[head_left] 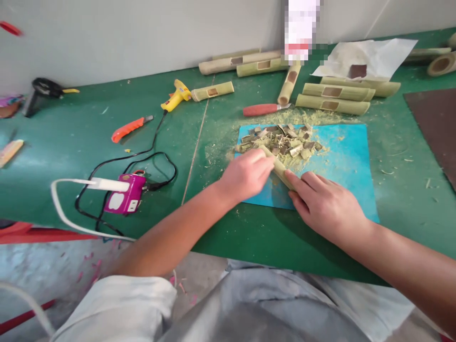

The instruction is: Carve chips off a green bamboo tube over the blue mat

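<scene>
A pale green bamboo tube [280,172] lies slantwise over a blue sheet [351,166], between my two hands. My left hand [249,172] is closed at its far end, fingers curled; whether anything else is inside that fist is hidden. Around the near end, my right hand [322,199] is closed with thumb and fingers against the tube. Just beyond, a heap of bamboo chips [285,140] and sawdust covers the sheet's far left part. A red-handled knife [261,109] rests behind the heap, its blade pointing right.
Several bamboo tubes with cut windows [331,104] lie along the back of the green table [213,223]. To the left are a yellow glue gun [174,97], an orange box cutter [128,129] and a purple power adapter [124,192] with cables. A brown mat [434,123] covers the right edge.
</scene>
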Motion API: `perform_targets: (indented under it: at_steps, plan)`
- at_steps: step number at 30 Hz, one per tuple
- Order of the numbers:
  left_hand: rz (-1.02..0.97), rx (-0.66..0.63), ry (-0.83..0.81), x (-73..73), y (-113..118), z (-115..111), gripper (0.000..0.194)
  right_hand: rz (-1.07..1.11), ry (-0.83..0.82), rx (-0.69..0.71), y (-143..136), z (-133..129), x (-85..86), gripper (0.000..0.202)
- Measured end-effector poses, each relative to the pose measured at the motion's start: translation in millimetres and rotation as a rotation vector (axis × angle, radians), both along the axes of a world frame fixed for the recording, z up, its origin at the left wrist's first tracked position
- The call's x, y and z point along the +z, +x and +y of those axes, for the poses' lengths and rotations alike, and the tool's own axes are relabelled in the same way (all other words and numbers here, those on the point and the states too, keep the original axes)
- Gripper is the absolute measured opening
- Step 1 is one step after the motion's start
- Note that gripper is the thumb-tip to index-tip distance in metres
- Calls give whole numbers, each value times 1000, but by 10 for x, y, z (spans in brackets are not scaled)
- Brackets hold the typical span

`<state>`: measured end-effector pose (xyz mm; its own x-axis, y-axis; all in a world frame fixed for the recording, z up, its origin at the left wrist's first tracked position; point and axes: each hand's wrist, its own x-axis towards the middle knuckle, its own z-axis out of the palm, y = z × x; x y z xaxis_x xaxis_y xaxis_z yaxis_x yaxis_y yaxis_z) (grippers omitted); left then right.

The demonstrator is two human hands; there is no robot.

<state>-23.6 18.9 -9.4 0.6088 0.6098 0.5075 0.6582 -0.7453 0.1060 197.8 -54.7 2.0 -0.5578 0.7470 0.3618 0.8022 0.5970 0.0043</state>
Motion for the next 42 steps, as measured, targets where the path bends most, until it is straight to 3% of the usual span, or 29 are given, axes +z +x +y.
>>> perform_targets:
  at_steps: [2,5,16,27,30,33,37,40,42]
  plan:
    - [8,-10,-15,0,-3,16,29,1,-9,-3,4,-2,1,34]
    - [-35,86,22,-3,-12,35,30,2,-15,-4,5,-5,10,35]
    - [27,13,-30,-3,16,-28,31,10,-19,1,-2,3,-10,35]
    - [-20,55,15,5,12,5,32,2,-4,1,9,1,19,35]
    - [8,-4,-29,5,19,1,30,10,-18,-2,5,3,13,36]
    - [-49,55,16,1,20,-3,31,16,-12,-12,-6,7,14,36]
    - [-9,-10,4,-9,16,-11,29,3,-7,-22,-12,1,24,38]
    - [-52,63,47,-13,11,-13,32,-11,-20,-43,-12,-13,34,40]
    - [-10,34,17,-14,7,-17,31,-23,-39,-44,-12,-22,41,41]
